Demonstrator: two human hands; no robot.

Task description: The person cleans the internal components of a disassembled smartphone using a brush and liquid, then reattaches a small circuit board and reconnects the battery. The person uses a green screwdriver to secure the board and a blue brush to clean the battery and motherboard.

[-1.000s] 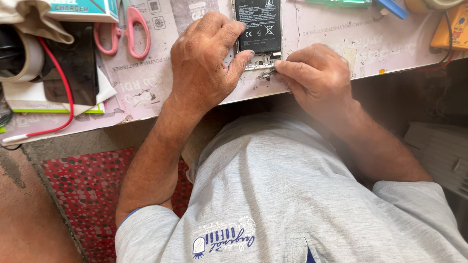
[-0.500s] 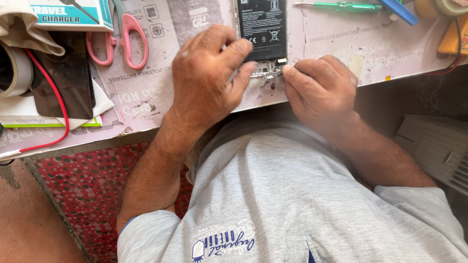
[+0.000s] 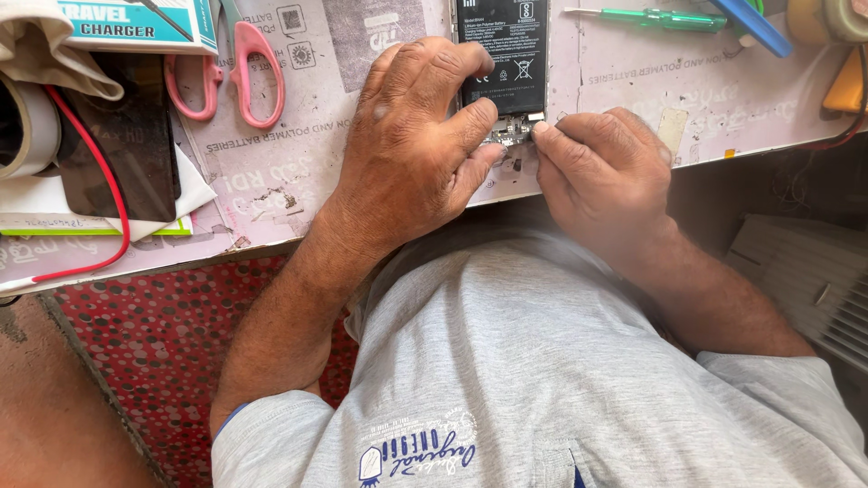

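I see a tabletop covered with worn, pale printed paper, its near edge running just above the grey shirt. On it lie pink-handled scissors, a flat dark glass panel crossed by a thin red wire, and an opened phone with a black battery. Toward the far right I see a slim green-handled screwdriver and a blue plastic tool.
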